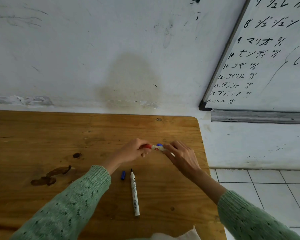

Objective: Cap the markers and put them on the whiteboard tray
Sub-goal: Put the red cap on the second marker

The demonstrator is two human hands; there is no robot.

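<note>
Capping step: my left hand [132,151] pinches the red plastic cap [147,146] onto the white-barrelled marker [158,148] gripped by my right hand [180,155]. Next, a firm push together.

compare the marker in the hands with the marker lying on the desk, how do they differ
The held marker is up off the wooden desk, gripped between the left hand and right hand; the loose marker lies flat, untouched. The held marker has a red cap at its left end; the loose marker's dark tip is bare. The held marker lies crosswise in view, the loose one points away from the person. Both have white barrels.
</note>
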